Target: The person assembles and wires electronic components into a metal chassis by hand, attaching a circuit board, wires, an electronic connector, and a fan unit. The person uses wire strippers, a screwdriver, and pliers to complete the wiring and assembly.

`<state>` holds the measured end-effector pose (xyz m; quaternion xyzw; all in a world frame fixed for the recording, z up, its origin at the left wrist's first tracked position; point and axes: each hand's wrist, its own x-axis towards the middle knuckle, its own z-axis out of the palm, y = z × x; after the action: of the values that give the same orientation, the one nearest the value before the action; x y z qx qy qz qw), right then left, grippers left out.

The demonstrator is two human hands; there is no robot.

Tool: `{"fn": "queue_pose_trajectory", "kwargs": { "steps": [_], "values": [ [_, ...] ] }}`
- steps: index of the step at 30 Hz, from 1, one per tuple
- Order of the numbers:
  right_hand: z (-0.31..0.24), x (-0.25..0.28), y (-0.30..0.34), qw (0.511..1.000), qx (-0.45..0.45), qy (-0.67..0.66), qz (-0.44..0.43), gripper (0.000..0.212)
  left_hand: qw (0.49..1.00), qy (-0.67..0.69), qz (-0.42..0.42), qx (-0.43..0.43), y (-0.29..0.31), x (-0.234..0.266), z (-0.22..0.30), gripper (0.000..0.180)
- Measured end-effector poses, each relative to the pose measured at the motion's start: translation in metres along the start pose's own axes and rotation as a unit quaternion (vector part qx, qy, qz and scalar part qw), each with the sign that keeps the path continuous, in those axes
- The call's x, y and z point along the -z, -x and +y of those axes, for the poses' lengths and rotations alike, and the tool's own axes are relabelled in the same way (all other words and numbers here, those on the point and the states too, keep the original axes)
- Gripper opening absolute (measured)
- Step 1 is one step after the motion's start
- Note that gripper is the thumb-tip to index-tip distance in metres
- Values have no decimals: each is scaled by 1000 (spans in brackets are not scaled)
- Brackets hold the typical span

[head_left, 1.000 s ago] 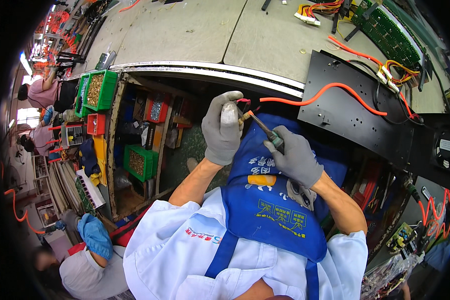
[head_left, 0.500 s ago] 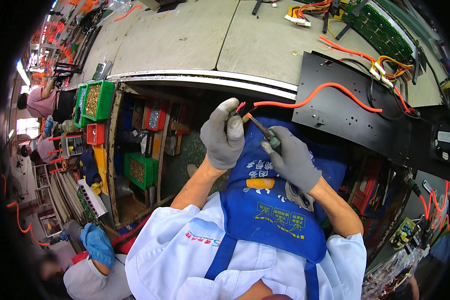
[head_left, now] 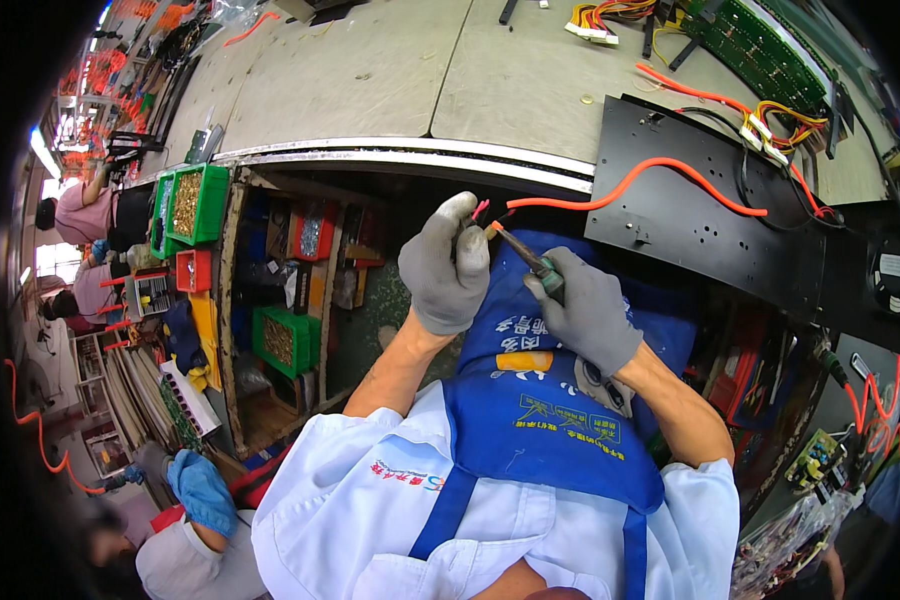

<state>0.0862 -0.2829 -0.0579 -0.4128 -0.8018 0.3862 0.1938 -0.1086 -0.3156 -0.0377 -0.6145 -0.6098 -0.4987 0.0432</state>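
Note:
Both my hands wear grey gloves and are raised just off the bench's front edge, above my blue apron. Bent at the fingers, my left hand pinches a thin wire with a pinkish-red end; the rest of it is hidden by the glove. My right hand is closed round the dark green handle of a slim tool, whose exact kind I cannot make out. Its tapered shaft points up and left, with orange at the tip, close to the left fingers. A loose orange cord ends just above that tip.
A black metal panel overhangs the bench at right, with wires and a fan. Beyond are a green circuit board and wire bundles. Green bins of small parts stand left, above shelves. Another person sits at lower left.
The hands and tool keep nearly the same pose, the right hand shifting very slightly. The whole view has moved a little.

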Motion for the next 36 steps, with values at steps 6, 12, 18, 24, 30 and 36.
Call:
{"fn": "queue_pose_trajectory", "kwargs": {
  "steps": [6,12,18,24,30,36],
  "values": [
    [7,-6,-3,993,43,-107,26,29,998,-35,-23,-52,2,6,3,42],
    [1,-7,2,991,-43,-126,-33,27,992,-45,-42,-110,-7,2,-8,35],
    [0,4,6,981,-93,-123,-118,27,950,-106,-179,-232,-26,19,-18,31],
    [-4,17,14,956,-105,-175,-209,29,903,-73,-247,-344,-41,26,-35,30],
    [-30,52,37,711,-168,-665,-155,24,778,375,-250,437,-38,42,-60,45],
    [-11,21,22,842,-196,-478,-156,21,702,456,-181,516,-25,14,-57,40]
  ]
}}
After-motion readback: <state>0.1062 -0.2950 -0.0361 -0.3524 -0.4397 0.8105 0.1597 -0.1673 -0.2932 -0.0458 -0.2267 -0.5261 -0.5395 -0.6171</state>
